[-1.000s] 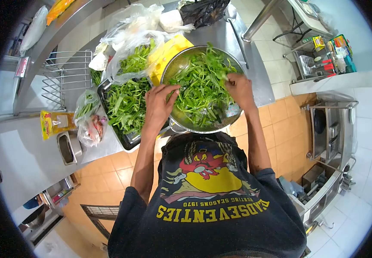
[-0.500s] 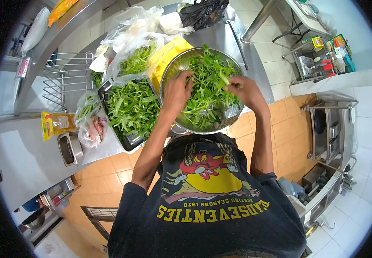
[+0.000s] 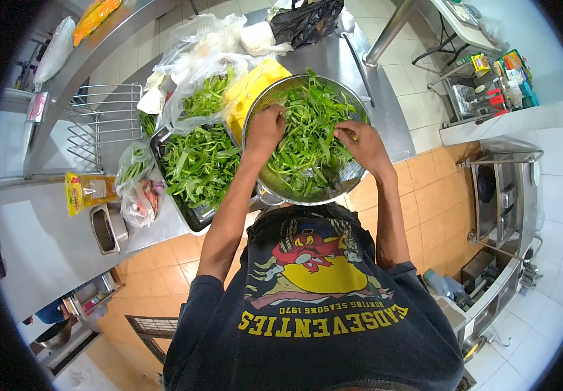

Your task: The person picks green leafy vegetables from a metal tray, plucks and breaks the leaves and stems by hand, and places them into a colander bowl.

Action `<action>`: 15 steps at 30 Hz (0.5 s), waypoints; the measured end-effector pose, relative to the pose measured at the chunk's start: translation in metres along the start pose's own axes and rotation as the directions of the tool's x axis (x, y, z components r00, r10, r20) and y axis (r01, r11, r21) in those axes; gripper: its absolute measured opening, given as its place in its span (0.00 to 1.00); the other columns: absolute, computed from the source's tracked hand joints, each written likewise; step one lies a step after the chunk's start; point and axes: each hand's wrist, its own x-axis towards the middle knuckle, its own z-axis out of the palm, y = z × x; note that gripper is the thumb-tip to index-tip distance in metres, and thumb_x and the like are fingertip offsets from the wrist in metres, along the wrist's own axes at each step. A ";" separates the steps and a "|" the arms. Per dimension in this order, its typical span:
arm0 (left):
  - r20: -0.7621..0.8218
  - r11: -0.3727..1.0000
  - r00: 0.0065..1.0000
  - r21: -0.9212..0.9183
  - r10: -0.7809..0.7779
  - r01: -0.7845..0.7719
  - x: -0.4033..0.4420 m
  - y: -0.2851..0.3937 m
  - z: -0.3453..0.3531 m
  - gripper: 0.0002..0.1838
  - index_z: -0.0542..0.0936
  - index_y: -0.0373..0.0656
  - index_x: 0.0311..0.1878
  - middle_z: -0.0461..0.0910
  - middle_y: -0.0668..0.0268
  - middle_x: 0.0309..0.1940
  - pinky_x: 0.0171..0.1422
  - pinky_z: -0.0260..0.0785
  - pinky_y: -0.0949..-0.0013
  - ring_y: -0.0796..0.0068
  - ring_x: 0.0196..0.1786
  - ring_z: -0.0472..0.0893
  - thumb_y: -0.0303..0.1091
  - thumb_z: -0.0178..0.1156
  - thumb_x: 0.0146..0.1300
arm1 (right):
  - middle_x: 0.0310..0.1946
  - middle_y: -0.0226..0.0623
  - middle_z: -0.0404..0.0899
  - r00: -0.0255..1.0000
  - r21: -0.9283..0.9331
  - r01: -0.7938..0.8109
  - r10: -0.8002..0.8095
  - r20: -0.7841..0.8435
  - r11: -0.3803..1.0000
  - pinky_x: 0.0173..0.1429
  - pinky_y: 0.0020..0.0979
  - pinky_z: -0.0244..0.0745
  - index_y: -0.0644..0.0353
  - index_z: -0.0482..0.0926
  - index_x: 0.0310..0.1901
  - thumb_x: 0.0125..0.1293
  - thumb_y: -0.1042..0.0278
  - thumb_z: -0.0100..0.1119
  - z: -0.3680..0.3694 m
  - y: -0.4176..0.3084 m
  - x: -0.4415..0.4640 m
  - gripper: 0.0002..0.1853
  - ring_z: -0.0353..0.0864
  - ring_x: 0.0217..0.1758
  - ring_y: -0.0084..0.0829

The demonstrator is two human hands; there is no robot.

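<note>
A round metal mesh strainer (image 3: 351, 171) holds a heap of leafy greens (image 3: 304, 153) with long stems. My left hand (image 3: 267, 130) is at the strainer's left side, its fingers curled closed on some of the greens. Across the heap, my right hand (image 3: 362, 144) has thumb and fingertips pinched together at the right edge of the greens; the small piece between them is hardly visible. Left of the strainer, a metal tray (image 3: 193, 220) carries more greens of the same kind. A yellow holed block or board (image 3: 258, 81) is partly tucked behind the strainer.
Clear plastic bags (image 3: 206, 49) and a black bag (image 3: 307, 23) lie at the back of the steel table. A long-handled ladle (image 3: 358, 62) is at the right. On the left are a wire rack (image 3: 102, 124), a bag of vegetables (image 3: 137, 186) and a yellow packet (image 3: 89, 190).
My right hand has moved left and slightly down onto the greens; the pale stem it held up no longer shows. My left hand's fingers have curled in more.
</note>
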 end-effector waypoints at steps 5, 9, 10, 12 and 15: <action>-0.039 0.900 0.997 -0.433 -0.067 0.044 -0.002 0.006 -0.023 0.13 0.84 0.39 0.49 0.85 0.53 0.38 0.43 0.74 0.65 0.67 0.36 0.83 0.32 0.64 0.63 | 0.43 0.49 0.84 0.993 -0.114 0.035 -0.047 -0.104 0.993 0.48 0.38 0.76 0.64 0.81 0.53 0.67 0.64 0.62 0.008 0.011 0.007 0.16 0.84 0.45 0.43; -0.029 0.933 0.998 -0.358 -0.051 0.038 -0.017 0.022 -0.042 0.15 0.83 0.40 0.53 0.85 0.57 0.39 0.43 0.74 0.67 0.71 0.34 0.81 0.34 0.65 0.64 | 0.47 0.53 0.82 0.975 -0.332 0.066 -0.131 -0.178 0.941 0.55 0.44 0.73 0.65 0.76 0.59 0.65 0.62 0.65 0.028 0.038 0.020 0.24 0.80 0.53 0.50; 0.024 0.962 0.999 -0.270 -0.034 0.040 -0.022 0.026 -0.049 0.16 0.82 0.40 0.54 0.85 0.57 0.41 0.43 0.74 0.67 0.70 0.35 0.82 0.34 0.65 0.64 | 0.49 0.54 0.81 0.974 -0.373 0.070 -0.145 -0.175 0.925 0.57 0.47 0.72 0.65 0.74 0.61 0.64 0.61 0.66 0.033 0.043 0.022 0.27 0.78 0.55 0.52; 0.086 0.987 0.996 -0.161 -0.004 0.018 -0.029 0.029 -0.053 0.18 0.81 0.41 0.56 0.84 0.56 0.43 0.44 0.74 0.65 0.67 0.35 0.82 0.34 0.65 0.64 | 0.52 0.54 0.80 0.982 -0.475 0.022 -0.108 -0.156 0.880 0.62 0.50 0.67 0.69 0.72 0.61 0.59 0.58 0.69 0.045 0.043 0.018 0.33 0.74 0.60 0.53; 0.061 0.992 0.998 -0.128 0.020 -0.012 -0.036 0.030 -0.051 0.19 0.80 0.41 0.58 0.81 0.53 0.45 0.44 0.75 0.63 0.63 0.37 0.82 0.35 0.64 0.65 | 0.54 0.51 0.79 0.994 -0.486 -0.036 -0.021 -0.111 0.873 0.64 0.57 0.61 0.68 0.73 0.58 0.53 0.54 0.73 0.057 0.045 0.024 0.35 0.68 0.66 0.53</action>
